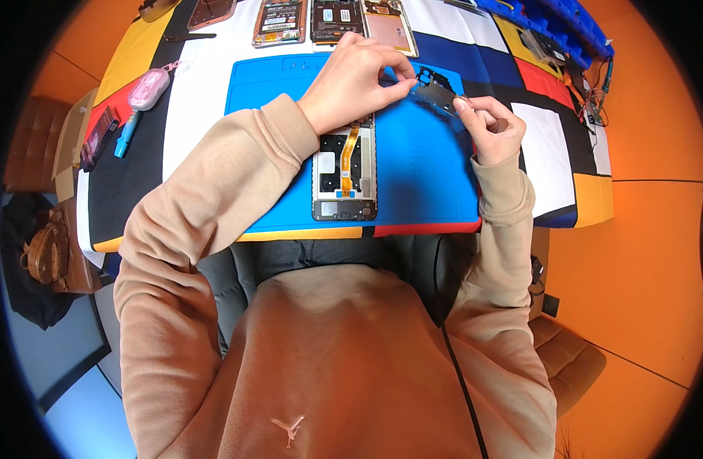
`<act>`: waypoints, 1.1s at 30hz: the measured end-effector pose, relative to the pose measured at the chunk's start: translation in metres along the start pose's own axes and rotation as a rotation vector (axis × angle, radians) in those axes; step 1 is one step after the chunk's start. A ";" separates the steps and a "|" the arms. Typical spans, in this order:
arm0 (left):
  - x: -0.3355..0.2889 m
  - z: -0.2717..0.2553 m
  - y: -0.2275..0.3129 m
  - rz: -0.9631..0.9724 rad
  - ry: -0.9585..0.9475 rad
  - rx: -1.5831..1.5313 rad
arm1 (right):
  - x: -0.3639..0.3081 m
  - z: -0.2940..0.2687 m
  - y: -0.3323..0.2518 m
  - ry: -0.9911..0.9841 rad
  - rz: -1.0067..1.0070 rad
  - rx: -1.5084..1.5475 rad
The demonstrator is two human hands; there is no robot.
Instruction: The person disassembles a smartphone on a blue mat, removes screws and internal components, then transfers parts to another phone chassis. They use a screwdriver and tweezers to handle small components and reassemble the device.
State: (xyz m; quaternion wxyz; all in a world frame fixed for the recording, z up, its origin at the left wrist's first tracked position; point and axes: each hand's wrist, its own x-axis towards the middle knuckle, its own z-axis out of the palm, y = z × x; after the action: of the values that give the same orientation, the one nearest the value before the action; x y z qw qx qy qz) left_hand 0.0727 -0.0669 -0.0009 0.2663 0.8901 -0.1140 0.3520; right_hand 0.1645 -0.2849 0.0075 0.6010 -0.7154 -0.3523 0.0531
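Note:
A thin black phone mid-cover plate [437, 93] with cutouts at its upper edge is held in the air over the right part of the blue work mat [416, 183]. My right hand [493, 130] pinches its right end between thumb and forefinger. At its left edge, the thumb and fingertips of my left hand [355, 80] close on the plate. Below my left hand lies an opened phone [345, 172], with an orange flex cable [348, 162] running down its inside. The phone's upper part is hidden by my left hand.
Along the mat's far side lie several opened phones [281, 21]. A blue parts bin [554, 27] stands at the far right, near tangled wires [594, 103]. To the left are a pink case [149, 89], a blue pen-like tool [127, 134] and a dark box [99, 138].

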 end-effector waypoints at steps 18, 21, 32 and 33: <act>0.001 -0.004 0.008 0.035 0.076 0.123 | -0.011 0.014 -0.012 -0.115 -0.255 -0.207; 0.002 -0.002 0.007 -0.084 0.060 -0.054 | -0.012 0.016 -0.015 -0.118 -0.321 -0.246; 0.005 -0.008 0.003 -0.175 -0.185 -0.269 | -0.002 0.009 -0.006 0.369 -0.160 -0.112; 0.006 -0.008 0.000 -0.088 -0.232 -0.169 | -0.002 0.008 -0.005 0.367 -0.180 -0.097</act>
State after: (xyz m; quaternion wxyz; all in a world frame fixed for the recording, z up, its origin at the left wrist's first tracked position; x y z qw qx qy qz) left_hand 0.0728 -0.0626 0.0077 0.3405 0.9033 -0.1340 0.2239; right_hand 0.1573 -0.2791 0.0092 0.6223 -0.7069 -0.3014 -0.1489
